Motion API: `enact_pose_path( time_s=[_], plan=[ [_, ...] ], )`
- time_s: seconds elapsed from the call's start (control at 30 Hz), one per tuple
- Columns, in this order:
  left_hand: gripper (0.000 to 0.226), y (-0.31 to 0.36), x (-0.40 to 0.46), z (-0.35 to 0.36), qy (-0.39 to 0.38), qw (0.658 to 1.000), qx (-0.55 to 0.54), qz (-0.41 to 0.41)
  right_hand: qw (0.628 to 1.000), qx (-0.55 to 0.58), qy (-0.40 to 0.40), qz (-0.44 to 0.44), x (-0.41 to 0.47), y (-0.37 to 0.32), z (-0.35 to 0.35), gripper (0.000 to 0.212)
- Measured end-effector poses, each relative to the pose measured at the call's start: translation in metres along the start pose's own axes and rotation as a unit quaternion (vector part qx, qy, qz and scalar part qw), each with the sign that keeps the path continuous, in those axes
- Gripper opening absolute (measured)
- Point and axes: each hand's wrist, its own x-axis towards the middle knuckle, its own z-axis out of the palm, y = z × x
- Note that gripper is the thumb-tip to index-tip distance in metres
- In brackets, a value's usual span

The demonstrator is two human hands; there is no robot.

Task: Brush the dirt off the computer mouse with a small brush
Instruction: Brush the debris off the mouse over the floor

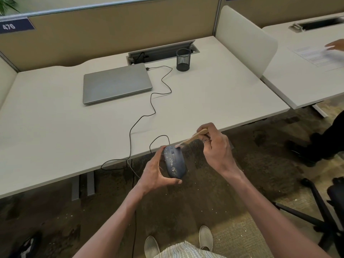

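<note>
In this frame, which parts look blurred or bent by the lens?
Head view: the brush tip is motion-blurred where it meets the mouse; another person's hand at the far right edge is smeared too. The wide-angle lens curves the desk edges and the partition. The laptop and the specks on the mouse stay sharp.

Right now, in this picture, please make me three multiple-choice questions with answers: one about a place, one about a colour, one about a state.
1. Where is the mouse?
A. lying on the desk
B. held past the desk edge, over the floor
C. on top of the laptop

2. What colour is the pen cup?
A. black
B. white
C. red

3. How is the laptop?
A. open
B. closed
C. standing on its side

Answers:
1 B: the left hand holds it in front of the desk, while the right hand grips the brush.
2 A: its mesh is black.
3 B: the lid lies flat and shut.
</note>
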Motion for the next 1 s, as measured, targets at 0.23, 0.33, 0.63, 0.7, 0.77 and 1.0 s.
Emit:
enact_pose_path(
  time_s=[0.23,0.33,0.63,0.7,0.77,1.0],
  plan=[
    [0.122,-0.008,0.003,-0.007,0.021,1.000,-0.011,0.016,0.995,0.070,-0.028,0.059,-0.022,0.013,-0.005,0.025],
    [0.117,-0.010,0.004,-0.009,0.027,0.999,-0.015,0.022,0.994,0.080,-0.048,0.058,-0.033,0.020,-0.007,0.027],
    [0.119,-0.010,0.004,-0.006,0.025,1.000,-0.011,0.015,0.997,0.003,-0.076,0.023,-0.040,0.029,-0.009,0.024],
    [0.121,-0.008,0.004,-0.005,0.020,1.000,-0.005,0.015,0.998,0.006,-0.051,0.033,-0.038,0.027,-0.007,0.023],
    [0.124,-0.006,0.003,-0.005,0.016,1.000,-0.002,0.013,0.999,0.003,-0.028,0.038,-0.034,0.025,-0.003,0.021],
    [0.127,0.001,-0.004,-0.003,0.000,1.000,0.006,0.007,0.998,-0.010,-0.052,0.046,-0.026,0.024,0.015,0.023]
  ],
)
